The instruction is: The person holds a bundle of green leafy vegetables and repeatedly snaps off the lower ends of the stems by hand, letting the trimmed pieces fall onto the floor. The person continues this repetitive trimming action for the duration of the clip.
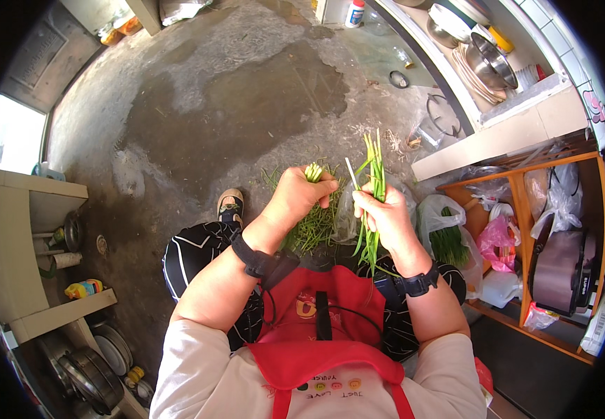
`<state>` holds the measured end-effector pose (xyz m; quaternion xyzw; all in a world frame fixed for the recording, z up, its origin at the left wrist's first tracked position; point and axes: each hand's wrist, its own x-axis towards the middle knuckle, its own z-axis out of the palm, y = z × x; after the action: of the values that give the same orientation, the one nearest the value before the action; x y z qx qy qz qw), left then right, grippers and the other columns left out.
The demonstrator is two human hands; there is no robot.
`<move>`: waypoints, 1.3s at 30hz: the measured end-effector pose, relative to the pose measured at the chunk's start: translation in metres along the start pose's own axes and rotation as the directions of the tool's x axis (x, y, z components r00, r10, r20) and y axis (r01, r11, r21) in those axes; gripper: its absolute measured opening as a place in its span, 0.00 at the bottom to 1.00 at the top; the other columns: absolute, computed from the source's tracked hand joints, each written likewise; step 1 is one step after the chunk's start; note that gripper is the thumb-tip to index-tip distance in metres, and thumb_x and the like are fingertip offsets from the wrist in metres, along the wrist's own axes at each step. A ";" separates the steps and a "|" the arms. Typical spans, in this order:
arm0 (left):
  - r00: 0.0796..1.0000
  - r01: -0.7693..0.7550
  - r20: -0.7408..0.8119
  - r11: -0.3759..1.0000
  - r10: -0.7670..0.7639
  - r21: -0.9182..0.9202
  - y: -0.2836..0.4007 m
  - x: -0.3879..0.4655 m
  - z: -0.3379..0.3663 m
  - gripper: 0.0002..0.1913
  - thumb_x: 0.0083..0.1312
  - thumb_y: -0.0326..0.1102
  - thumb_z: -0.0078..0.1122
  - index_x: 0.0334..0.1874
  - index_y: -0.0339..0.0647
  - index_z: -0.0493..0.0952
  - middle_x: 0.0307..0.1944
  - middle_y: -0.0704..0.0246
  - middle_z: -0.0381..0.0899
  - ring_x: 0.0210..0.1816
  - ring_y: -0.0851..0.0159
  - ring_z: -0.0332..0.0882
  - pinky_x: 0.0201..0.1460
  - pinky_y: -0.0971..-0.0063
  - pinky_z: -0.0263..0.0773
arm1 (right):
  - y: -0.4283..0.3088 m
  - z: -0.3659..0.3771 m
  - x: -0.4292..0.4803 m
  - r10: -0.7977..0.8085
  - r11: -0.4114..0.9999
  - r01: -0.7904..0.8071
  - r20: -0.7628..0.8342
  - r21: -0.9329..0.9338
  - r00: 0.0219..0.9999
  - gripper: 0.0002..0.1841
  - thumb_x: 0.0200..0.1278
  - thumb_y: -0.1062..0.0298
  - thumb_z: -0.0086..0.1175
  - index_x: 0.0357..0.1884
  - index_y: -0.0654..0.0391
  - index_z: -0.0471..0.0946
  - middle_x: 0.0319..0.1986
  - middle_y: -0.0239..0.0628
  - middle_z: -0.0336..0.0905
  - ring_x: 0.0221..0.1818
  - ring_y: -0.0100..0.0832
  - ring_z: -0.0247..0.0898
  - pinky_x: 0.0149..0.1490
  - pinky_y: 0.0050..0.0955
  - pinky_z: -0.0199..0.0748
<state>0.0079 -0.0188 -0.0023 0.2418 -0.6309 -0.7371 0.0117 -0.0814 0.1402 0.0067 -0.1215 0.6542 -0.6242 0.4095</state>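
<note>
My left hand (296, 198) is closed around a small bundle of green stalks (313, 172), their pale ends showing above the fist. In my right hand (392, 216) is a longer upright bunch of thin green stalks (376, 157), probably Chinese chives; one white-ended stalk (351, 170) leans out to the left. The two hands are apart, at about the same height. Beneath and between them, a loose heap of cut green stems (313, 233) lies low in front of me, partly covered by my left hand and forearm.
Right of my knee stands a white plastic bag (434, 208) holding more long green stalks (448, 243). Beyond it is a wooden shelf (517, 246) with bags and an appliance. A wet patch (239, 105) covers the concrete floor ahead. Shelves with pans (93, 374) are at left.
</note>
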 end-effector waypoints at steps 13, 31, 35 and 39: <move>0.994 0.040 -0.104 0.975 -0.017 0.220 -0.002 0.000 0.007 0.11 0.53 0.34 0.63 0.35 0.35 0.77 0.22 0.74 0.75 0.23 0.78 0.67 0.24 0.81 0.63 | 0.000 0.001 -0.001 0.005 1.000 -0.005 0.004 -0.008 1.000 0.06 0.56 0.68 0.55 0.28 0.55 0.69 0.16 0.28 0.71 0.11 0.14 0.56 0.16 0.14 0.52; 0.987 -0.146 -0.112 0.919 0.113 -0.366 0.016 0.000 -0.008 0.07 0.66 0.33 0.44 0.32 0.39 0.70 0.23 0.66 0.77 0.13 0.79 0.56 0.15 0.86 0.53 | 0.001 -0.003 0.000 -0.002 0.981 -0.041 0.219 0.190 0.976 0.16 0.65 0.58 0.42 0.33 0.61 0.72 0.28 0.41 0.76 0.09 0.16 0.53 0.18 0.18 0.58; 0.994 -0.095 -0.083 0.961 0.076 -0.260 0.022 -0.002 -0.019 0.07 0.66 0.33 0.44 0.32 0.39 0.70 0.21 0.65 0.77 0.15 0.76 0.60 0.20 0.84 0.57 | 0.000 -0.011 0.000 0.018 0.920 -0.173 0.402 0.352 0.915 0.18 0.66 0.57 0.39 0.31 0.62 0.72 0.28 0.44 0.76 0.09 0.17 0.52 0.19 0.19 0.58; 0.998 -0.041 -0.061 0.926 0.020 -0.374 0.021 -0.002 -0.014 0.08 0.66 0.36 0.45 0.33 0.39 0.70 0.17 0.70 0.72 0.17 0.74 0.62 0.25 0.82 0.62 | 0.001 -0.013 0.000 0.003 0.891 -0.230 0.501 0.392 0.865 0.18 0.66 0.58 0.39 0.30 0.63 0.72 0.27 0.47 0.76 0.09 0.18 0.53 0.20 0.20 0.57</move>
<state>0.0090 -0.0348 0.0167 0.2458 -0.4814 -0.8369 0.0866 -0.0897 0.1498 0.0046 -0.1384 0.3781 -0.6774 0.6156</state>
